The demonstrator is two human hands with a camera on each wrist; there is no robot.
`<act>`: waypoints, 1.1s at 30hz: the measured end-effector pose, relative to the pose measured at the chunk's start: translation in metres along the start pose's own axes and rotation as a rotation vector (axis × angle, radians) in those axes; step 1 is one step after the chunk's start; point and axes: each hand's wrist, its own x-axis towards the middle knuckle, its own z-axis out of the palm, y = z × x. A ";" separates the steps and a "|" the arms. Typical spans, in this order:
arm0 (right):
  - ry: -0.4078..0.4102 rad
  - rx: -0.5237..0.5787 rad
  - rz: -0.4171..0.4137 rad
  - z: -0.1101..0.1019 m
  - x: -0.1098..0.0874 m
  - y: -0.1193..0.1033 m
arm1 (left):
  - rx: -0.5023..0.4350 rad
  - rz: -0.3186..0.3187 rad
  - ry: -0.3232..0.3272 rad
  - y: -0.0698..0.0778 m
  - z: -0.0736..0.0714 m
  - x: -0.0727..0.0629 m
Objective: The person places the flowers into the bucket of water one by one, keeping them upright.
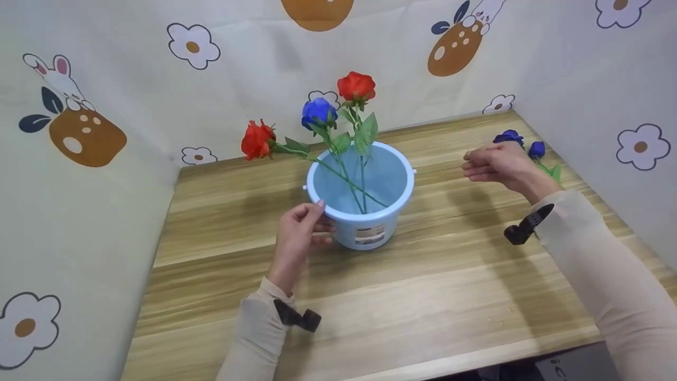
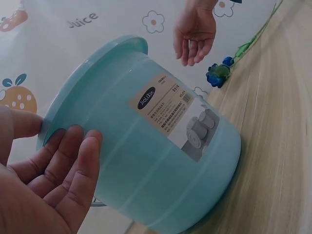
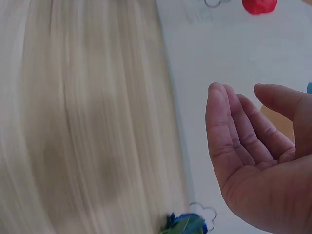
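A light blue plastic bucket (image 1: 344,234) stands upright on the wooden table. My left hand (image 1: 301,233) grips its near left rim, thumb at the top edge and fingers against the outer wall. Three artificial roses lean in the bucket: a red rose (image 1: 257,141) tilting far left, a blue rose (image 1: 319,112) and a taller red rose (image 1: 356,86). Out to the right, my right hand (image 1: 497,165) hovers above the table with nothing in it, fingers loosely bent. Just beyond it lie blue roses (image 1: 537,149), partly covered by that hand and wrist.
The wooden table (image 1: 227,211) meets a printed cloth wall (image 1: 248,79) at the back, with similar cloth on both sides. A paper label (image 2: 170,114) is stuck on the bucket's front. A dark box (image 1: 576,362) sits below the table's front edge.
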 end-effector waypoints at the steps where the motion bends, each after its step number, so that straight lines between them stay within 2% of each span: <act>1: 0.003 0.000 0.007 -0.005 -0.001 0.001 | 0.000 0.000 -0.001 0.000 0.000 0.000; 12: 0.035 0.049 0.079 -0.046 -0.005 0.015 | 0.004 -0.009 -0.002 0.000 0.000 0.000; 18: 0.069 0.025 0.098 -0.067 -0.009 0.024 | 0.011 0.000 -0.008 0.000 0.000 0.001; 22: 0.082 0.020 0.100 -0.077 -0.011 0.028 | 0.016 0.001 -0.005 0.001 0.000 0.000; 29: 0.108 0.108 0.113 -0.093 -0.015 0.036 | 0.031 0.010 -0.011 0.001 0.000 -0.001; 33: 0.130 0.106 0.116 -0.100 -0.017 0.039 | 0.034 0.003 -0.003 0.000 0.000 0.000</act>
